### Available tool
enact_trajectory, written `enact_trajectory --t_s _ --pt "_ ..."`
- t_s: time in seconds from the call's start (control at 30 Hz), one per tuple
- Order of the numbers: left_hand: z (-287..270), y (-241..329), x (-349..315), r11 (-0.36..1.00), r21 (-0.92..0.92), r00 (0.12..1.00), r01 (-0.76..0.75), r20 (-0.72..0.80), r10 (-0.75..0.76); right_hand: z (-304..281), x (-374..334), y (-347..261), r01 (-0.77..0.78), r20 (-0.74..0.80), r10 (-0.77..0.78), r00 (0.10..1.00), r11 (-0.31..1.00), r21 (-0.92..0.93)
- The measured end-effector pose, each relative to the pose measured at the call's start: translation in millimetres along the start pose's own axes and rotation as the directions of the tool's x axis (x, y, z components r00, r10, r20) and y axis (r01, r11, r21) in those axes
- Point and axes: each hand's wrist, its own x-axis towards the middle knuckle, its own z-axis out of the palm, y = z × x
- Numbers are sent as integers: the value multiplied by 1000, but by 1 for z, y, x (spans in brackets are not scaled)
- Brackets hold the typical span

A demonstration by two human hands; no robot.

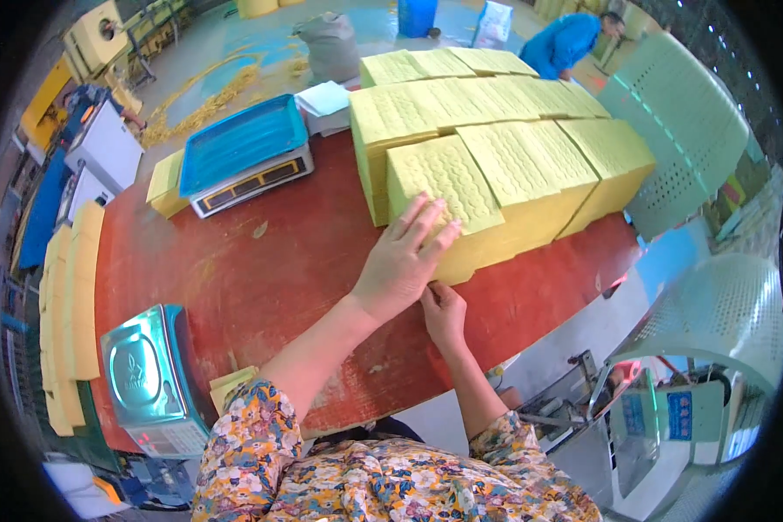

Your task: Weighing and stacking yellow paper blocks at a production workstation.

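Stacks of yellow embossed paper sheets stand in rows on the red tabletop (270,270). My left hand (400,257) lies with outstretched fingers over the near left corner of the closest paper stack (448,183). Lower down, my right hand (445,315) has its fingers curled at the bottom corner of that same stack. The tips of its fingers are partly hidden there. More paper stacks (526,161) press up against this one on its right and behind.
A scale with a blue tray (244,143) stands at the back left, beside white sheets (324,100). Near left is a second scale (152,370) with a shiny metal pan. Perforated panels (679,130) rise at right. A person in blue (565,45) bends behind the stacks.
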Motion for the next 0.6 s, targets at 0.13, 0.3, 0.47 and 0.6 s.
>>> enact_trajectory --t_s 0.13,0.3,0.47,0.6 --pt "-27 7 -20 996 -92 1000 -5 4 5 6 -26 -4 -72 99 54 994 978 195" --pt "-89 19 -91 996 -41 984 78 -157 -84 22 -98 -73 -70 167 -23 986 846 528" --pt "-230 4 -235 894 -8 872 448 -219 -438 88 -191 -130 -51 486 -180 855 904 424" --pt "-351 -13 -379 687 141 685 713 -348 -640 150 -266 -187 -67 661 -291 692 886 460"
